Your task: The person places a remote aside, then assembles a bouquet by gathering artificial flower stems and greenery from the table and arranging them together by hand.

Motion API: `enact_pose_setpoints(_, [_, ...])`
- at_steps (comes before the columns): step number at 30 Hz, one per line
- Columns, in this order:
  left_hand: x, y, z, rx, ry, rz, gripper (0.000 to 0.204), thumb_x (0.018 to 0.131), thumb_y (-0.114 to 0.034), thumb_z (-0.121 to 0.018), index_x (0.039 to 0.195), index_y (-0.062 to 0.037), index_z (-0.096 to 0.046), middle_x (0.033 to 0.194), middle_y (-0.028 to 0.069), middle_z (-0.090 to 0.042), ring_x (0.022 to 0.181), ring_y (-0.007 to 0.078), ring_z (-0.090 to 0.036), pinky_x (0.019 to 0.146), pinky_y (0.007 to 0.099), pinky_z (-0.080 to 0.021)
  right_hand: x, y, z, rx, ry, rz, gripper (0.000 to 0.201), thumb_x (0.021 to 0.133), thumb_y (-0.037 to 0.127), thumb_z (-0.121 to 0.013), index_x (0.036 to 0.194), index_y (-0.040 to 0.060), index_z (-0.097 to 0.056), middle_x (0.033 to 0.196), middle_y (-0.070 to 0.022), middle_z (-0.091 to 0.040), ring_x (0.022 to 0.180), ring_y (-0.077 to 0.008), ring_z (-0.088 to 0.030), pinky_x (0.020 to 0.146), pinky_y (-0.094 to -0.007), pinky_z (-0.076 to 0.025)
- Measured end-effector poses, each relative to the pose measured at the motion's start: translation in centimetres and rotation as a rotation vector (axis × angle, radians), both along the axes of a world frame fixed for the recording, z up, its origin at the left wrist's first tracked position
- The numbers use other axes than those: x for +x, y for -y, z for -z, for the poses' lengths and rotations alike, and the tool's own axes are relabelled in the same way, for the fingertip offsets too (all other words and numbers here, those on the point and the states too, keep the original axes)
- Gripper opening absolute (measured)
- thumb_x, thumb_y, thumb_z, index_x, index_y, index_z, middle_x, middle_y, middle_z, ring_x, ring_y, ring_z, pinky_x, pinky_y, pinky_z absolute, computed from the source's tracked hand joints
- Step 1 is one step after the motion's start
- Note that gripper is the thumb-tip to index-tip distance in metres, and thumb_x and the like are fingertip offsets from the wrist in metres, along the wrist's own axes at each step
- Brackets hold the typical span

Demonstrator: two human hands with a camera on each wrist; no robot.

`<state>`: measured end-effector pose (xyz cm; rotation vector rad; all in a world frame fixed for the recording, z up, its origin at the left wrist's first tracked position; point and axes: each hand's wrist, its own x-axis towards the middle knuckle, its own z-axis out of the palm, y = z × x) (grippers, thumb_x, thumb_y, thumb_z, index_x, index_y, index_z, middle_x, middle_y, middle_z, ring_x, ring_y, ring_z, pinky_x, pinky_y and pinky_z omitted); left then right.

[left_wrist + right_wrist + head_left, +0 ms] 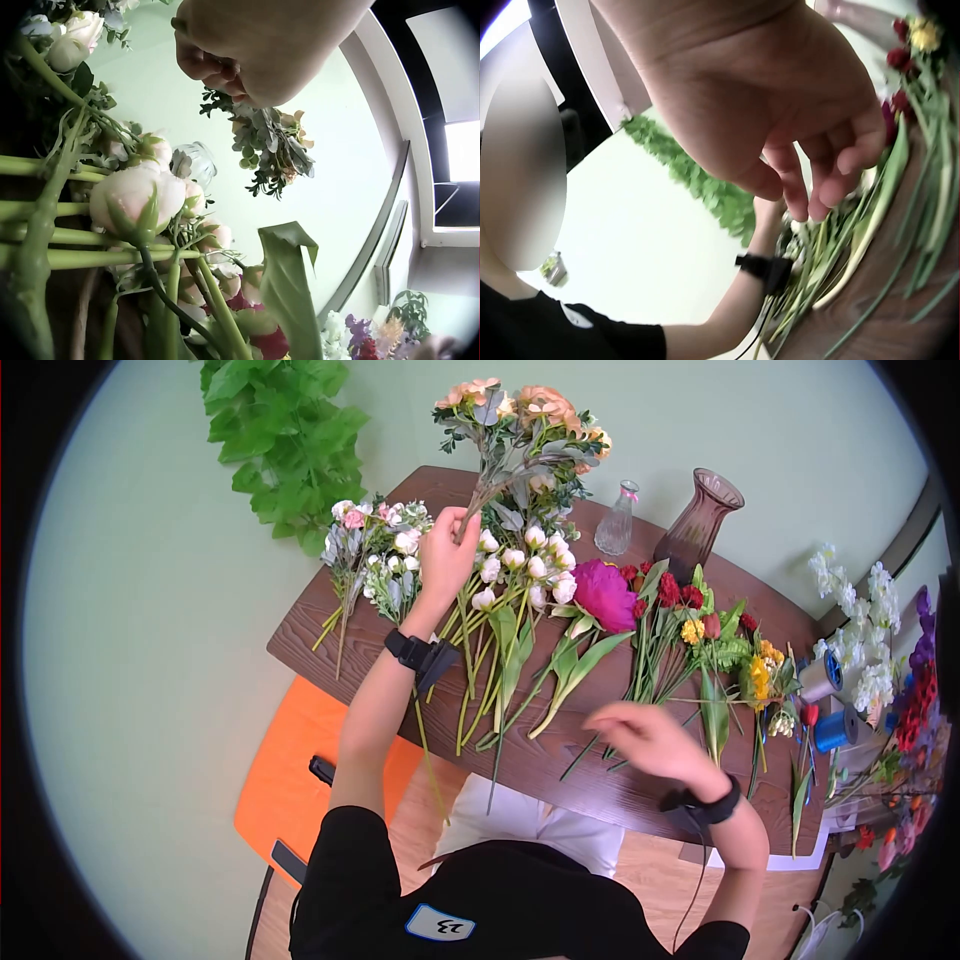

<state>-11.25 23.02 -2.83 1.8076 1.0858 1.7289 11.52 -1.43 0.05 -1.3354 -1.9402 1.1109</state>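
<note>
My left hand point(448, 558) grips the stems of a bunch of artificial peach flowers point(540, 408) with grey-green leaves, raised over the far side of the table. In the left wrist view the curled fingers point(214, 71) show with the bunch point(274, 146) beyond them. Below that hand lie white rosebuds point(530, 565) on long green stems. My right hand point(650, 740) hovers over the front of the table, holding nothing. Its fingers point(799, 199) hang loosely bent in the right wrist view. A large magenta peony point(605, 595) lies between the two hands.
On the dark wooden table point(330, 630) stand a clear glass vase point(615, 525) and a purple glass vase point(700, 520). Small pink and white flowers point(355, 520) lie at the left. Red and yellow flowers point(692, 630) and ribbon spools point(835, 730) are at the right. An orange chair point(290, 760) stands front left.
</note>
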Motion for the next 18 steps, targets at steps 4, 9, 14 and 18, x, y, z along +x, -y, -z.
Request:
enact_pose_setpoints(4, [0.3, 0.0, 0.1, -0.017, 0.016, 0.01, 0.015, 0.081, -0.015, -0.055, 0.081, -0.0002, -0.053, 0.052, -0.001, -0.049, 0.046, 0.0033, -0.039, 0.042, 0.021, -0.03, -8.7, -2.5, 2.4, 0.146, 0.105, -0.396, 0.027, 0.08, 0.021, -0.046, 0.105, 0.012, -0.053, 0.084, -0.0142, -0.053, 0.076, -0.0298, -0.055, 0.067, -0.0368, -0.045])
enact_pose_setpoints(9, [0.1, -0.1, -0.3, -0.026, 0.058, 0.052, 0.015, 0.081, -0.015, -0.054, 0.082, 0.0003, -0.054, 0.053, -0.0027, -0.047, 0.047, 0.0022, -0.037, 0.042, 0.0196, -0.029, -15.9, -3.2, 5.1, 0.264, 0.344, -0.507, 0.028, 0.077, 0.021, -0.048, 0.104, 0.0149, -0.052, 0.085, -0.0144, -0.051, 0.078, -0.0293, -0.054, 0.064, -0.0388, -0.046])
enact_pose_setpoints(14, [-0.6, 0.3, -1.9, -0.076, 0.115, 0.128, 0.015, 0.083, -0.014, -0.053, 0.084, 0.0008, -0.053, 0.058, -0.0038, -0.049, 0.051, 0.0008, -0.039, 0.044, 0.0173, -0.029, -18.3, -4.7, 8.0, 0.412, 0.451, -0.506, 0.022, 0.074, 0.016, -0.05, 0.095, 0.0095, -0.053, 0.084, -0.0132, -0.051, 0.074, -0.0286, -0.056, 0.062, -0.0379, -0.047])
enact_pose_setpoints(18, [-1.6, 1.2, -3.7, -0.096, 0.161, 0.152, 0.014, 0.083, -0.013, -0.053, 0.086, 0.0007, -0.052, 0.061, -0.0051, -0.049, 0.053, -0.0005, -0.04, 0.044, 0.0151, -0.029, -19.0, -5.6, 8.2, 0.224, 0.484, -0.478, 0.022, 0.07, 0.01, -0.053, 0.091, 0.0023, -0.051, 0.081, -0.0159, -0.056, 0.077, -0.0314, -0.058, 0.062, -0.0401, -0.047])
